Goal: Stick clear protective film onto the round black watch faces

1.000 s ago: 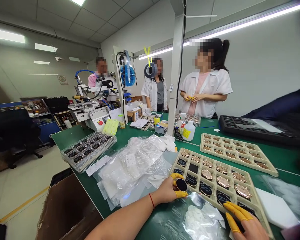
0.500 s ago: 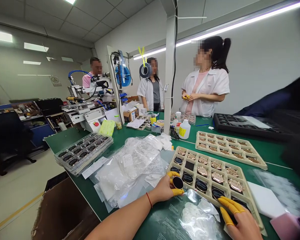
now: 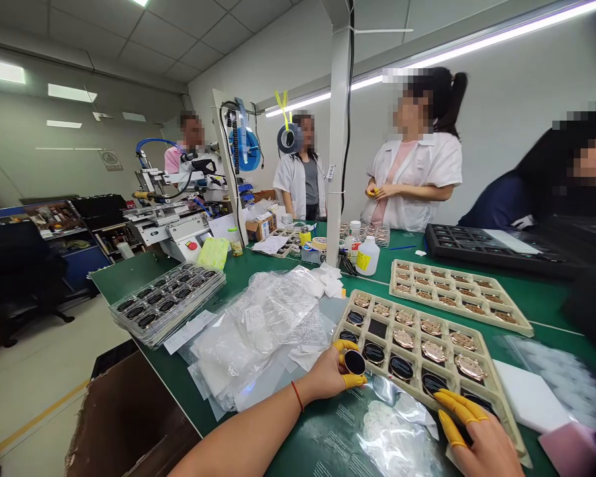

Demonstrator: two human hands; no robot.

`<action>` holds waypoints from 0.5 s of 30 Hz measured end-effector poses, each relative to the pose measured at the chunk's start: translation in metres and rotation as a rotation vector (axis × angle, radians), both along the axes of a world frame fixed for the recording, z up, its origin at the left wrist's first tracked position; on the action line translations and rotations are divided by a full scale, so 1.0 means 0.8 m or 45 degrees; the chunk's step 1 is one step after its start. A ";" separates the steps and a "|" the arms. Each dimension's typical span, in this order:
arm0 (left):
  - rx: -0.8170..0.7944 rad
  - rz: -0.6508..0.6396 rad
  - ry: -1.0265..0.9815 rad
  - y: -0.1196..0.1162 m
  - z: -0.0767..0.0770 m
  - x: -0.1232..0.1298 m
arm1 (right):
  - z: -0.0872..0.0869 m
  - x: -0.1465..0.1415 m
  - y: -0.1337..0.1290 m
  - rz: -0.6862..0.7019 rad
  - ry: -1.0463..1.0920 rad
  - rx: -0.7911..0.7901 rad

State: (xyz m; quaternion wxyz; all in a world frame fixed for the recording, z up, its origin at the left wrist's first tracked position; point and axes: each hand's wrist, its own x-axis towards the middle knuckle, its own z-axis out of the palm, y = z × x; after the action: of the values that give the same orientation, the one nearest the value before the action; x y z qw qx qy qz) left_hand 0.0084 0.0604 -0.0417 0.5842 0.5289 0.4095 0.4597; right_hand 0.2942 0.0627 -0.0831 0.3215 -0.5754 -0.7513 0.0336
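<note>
My left hand (image 3: 330, 371), with yellow finger cots on its fingertips, pinches a round black-faced watch case (image 3: 354, 362) with a thin gold rim. It holds this just over the front left corner of a beige compartment tray (image 3: 430, 318). Rose-gold watch cases (image 3: 434, 352) sit in the tray's back rows, while black discs with fine white print (image 3: 401, 366) fill several front cells. At the tray's near right edge, my right hand (image 3: 469, 424) has its yellow-covered fingers stretched out and thumb apart. Its fingertips reach beside a printed black disc (image 3: 433, 383); contact is unclear.
Crumpled clear bags (image 3: 268, 324) lie left of the tray, and a sheet of clear film (image 3: 397, 437) lies in front. Stacked clear trays (image 3: 171, 298) stand farther left. Behind are a second beige tray (image 3: 457, 291), a bottle (image 3: 367, 257) and a post (image 3: 338, 146). Co-workers (image 3: 412, 165) stand beyond.
My hands and the held watch case stay almost still. At the far right, a person in dark clothing has come up into view, and the view has shifted slightly.
</note>
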 end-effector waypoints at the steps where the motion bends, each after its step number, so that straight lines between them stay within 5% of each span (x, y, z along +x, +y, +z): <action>1: 0.004 0.000 -0.001 0.001 -0.001 0.000 | 0.000 0.000 0.000 0.002 -0.004 0.006; 15: -0.011 -0.008 0.010 -0.003 0.007 0.000 | 0.007 -0.002 -0.001 0.009 -0.003 0.043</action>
State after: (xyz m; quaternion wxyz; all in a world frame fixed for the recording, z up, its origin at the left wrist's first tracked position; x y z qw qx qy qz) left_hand 0.0083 0.0577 -0.0358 0.5864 0.5294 0.4120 0.4541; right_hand 0.2922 0.0617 -0.0776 0.3303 -0.5672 -0.7542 0.0213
